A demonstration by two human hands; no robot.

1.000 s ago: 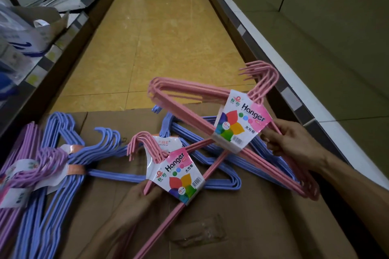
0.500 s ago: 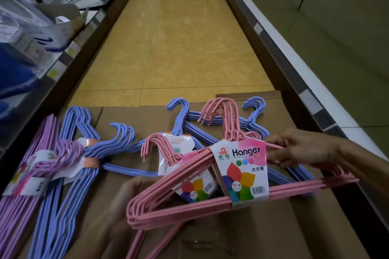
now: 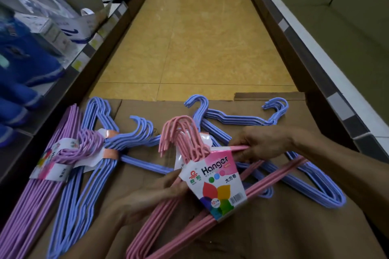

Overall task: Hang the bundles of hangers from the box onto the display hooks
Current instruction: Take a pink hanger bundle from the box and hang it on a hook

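Bundle: pink hanger bundle (image 3: 210, 202) was in my two hands, low over the cardboard box (image 3: 273, 227), its hooks up and its paper label (image 3: 216, 183) facing me.
Second bundle: another pink set seemed stacked behind it, sharing the grip; I could not tell exactly where one ended.
Right grip: my right hand (image 3: 261, 145) pinched the upper shoulder wires just right of the label, fingers curled round them.
Left grip: my left hand (image 3: 151, 200) held the lower left arm of the bundle, fingers closed on the wires below the label.
Handling: I judged it light but springy, thin coated wires bound only by the label band, so the ends could fan out or snag.
Best hold: close to the band, where the wires sat tight; the clustered pink hooks (image 3: 181, 134) above my hands were left free for the display hook.
Under the grip: blue hanger bundles (image 3: 305, 178) lay on the box beneath and beyond my right hand, touching the pink wires, a tangling risk as I judged it.
Left of the grip: a blue bundle (image 3: 84, 174) and a purple bundle (image 3: 42, 185) lay well apart.
Display hooks: none showed in view.
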